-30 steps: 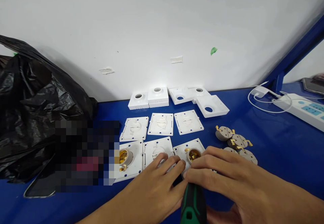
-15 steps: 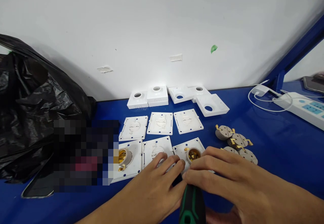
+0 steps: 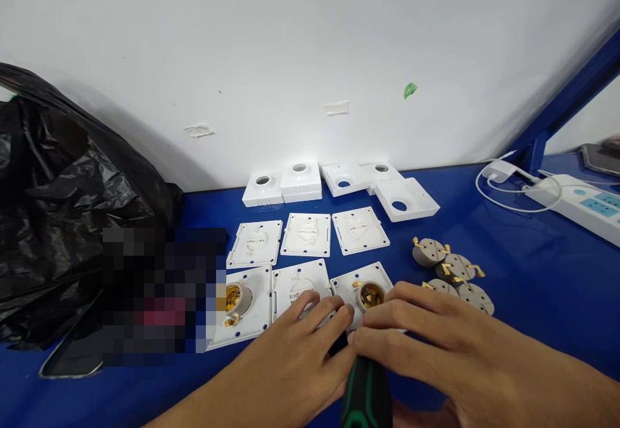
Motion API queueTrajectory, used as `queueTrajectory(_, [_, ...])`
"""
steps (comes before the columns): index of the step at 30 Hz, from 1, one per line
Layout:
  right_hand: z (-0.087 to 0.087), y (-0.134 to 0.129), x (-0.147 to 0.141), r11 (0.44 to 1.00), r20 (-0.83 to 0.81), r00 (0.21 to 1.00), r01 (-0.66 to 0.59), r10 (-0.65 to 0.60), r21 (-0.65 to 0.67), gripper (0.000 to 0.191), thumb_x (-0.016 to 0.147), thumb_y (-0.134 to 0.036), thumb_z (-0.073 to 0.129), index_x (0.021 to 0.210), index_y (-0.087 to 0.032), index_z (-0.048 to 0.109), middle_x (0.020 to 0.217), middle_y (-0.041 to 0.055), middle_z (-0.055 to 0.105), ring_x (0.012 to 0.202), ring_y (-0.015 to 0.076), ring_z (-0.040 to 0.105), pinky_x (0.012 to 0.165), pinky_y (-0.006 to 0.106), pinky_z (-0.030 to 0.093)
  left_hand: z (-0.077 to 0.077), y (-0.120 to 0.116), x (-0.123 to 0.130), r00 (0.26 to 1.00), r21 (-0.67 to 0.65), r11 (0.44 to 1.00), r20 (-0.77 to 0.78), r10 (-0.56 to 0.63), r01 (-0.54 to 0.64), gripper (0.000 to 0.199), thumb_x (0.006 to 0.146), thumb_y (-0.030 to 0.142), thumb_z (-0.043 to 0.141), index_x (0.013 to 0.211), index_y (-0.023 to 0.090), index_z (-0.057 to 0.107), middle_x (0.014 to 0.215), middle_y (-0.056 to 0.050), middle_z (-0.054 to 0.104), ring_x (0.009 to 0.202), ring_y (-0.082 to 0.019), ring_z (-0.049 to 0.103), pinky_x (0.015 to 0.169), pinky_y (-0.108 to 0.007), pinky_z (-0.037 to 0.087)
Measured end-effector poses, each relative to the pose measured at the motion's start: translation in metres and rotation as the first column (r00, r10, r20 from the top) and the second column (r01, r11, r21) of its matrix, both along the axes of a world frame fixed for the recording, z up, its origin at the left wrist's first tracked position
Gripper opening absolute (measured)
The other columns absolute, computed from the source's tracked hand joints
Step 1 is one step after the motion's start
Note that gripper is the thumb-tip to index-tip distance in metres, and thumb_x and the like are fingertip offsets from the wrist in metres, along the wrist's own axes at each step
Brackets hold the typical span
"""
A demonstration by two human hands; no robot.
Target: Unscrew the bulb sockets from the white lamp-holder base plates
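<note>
Socket (image 3: 371,297) sitting beyond tool handle (image 3: 367,392) | right grip (image 3: 450,344) holding handle, left grip (image 3: 310,357) I can't tell | I'm counting two plates (image 3: 343,286) carrying sockets, four apparently bare; four loose sockets (image 3: 456,268) lying right of handle

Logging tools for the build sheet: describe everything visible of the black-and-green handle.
The black-and-green handle looks thick and rounded, apparently plastic or rubber, with green streaks and green at its near end, which the frame cuts off. It points away from the camera. Its far end appears to touch the right hand, beside the left hand; any tip is hidden.
</note>
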State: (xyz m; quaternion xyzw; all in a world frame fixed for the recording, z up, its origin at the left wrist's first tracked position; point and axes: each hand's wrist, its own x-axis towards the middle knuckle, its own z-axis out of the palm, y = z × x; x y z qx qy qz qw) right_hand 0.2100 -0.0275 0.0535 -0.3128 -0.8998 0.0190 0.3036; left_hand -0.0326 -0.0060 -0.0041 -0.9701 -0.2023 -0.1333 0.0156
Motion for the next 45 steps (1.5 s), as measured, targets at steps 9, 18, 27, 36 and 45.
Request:
queueTrajectory(9, [0.001,0.0,0.0,1.0,0.035,0.999,-0.001,0.0,0.02,0.013,0.11,-0.032,0.067,0.11,-0.025,0.078,0.107,-0.0015,0.087,0.101,0.0134,0.082,0.092,0.022,0.069,-0.002,-0.003,0.0,0.998,0.0,1.0,-0.064,0.005,-0.005,0.025,0.115,0.038,0.06,0.128,0.018,0.068,0.144,-0.011,0.066,0.134,-0.029,0.058,0.126,-0.047,0.04])
queueTrajectory(18, [0.001,0.0,0.0,0.999,-0.008,1.0,0.028,-0.028,0.018,0.024,0.116,-0.031,0.055,0.111,-0.024,0.077,0.107,-0.0023,0.087,0.099,0.0111,0.082,0.094,0.018,0.065,-0.003,-0.003,0.001,0.998,0.022,1.0,-0.064,0.018,-0.017,0.026,0.118,0.036,0.052,0.124,0.018,0.07,0.143,-0.01,0.068,0.133,-0.028,0.058,0.124,-0.047,0.041])
queueTrajectory(27, [-0.002,-0.002,-0.002,1.0,-0.033,0.999,0.029,-0.029,-0.002,0.04,0.121,-0.031,0.037,0.111,-0.024,0.075,0.106,-0.0039,0.087,0.1,0.0093,0.081,0.1,0.018,0.062,0.001,-0.003,0.001,0.997,0.022,0.999,-0.074,0.028,-0.027,0.026,0.117,0.035,0.054,0.127,0.017,0.07,0.143,-0.01,0.066,0.134,-0.028,0.058,0.126,-0.046,0.038])
queueTrajectory(36, [-0.003,-0.002,-0.003,1.0,0.001,1.0,0.001,-0.001,0.022,0.039,0.121,-0.028,0.037,0.112,-0.024,0.075,0.106,-0.0062,0.087,0.102,0.0096,0.081,0.108,0.022,0.058,0.005,-0.001,0.0,0.994,0.012,1.0,-0.106,0.006,-0.005,0.027,0.115,0.036,0.059,0.132,0.017,0.067,0.146,-0.01,0.066,0.136,-0.029,0.056,0.122,-0.045,0.041])
queueTrajectory(45, [-0.001,0.003,-0.001,0.996,0.049,0.995,-0.092,0.091,0.006,0.038,0.121,-0.025,0.039,0.109,-0.022,0.075,0.109,-0.0044,0.087,0.102,0.012,0.08,0.1,0.029,0.06,-0.006,-0.001,-0.004,0.993,-0.025,1.0,-0.116,-0.005,0.002,0.03,0.113,0.04,0.061,0.133,0.017,0.066,0.15,-0.013,0.061,0.139,-0.032,0.054,0.127,-0.05,0.035])
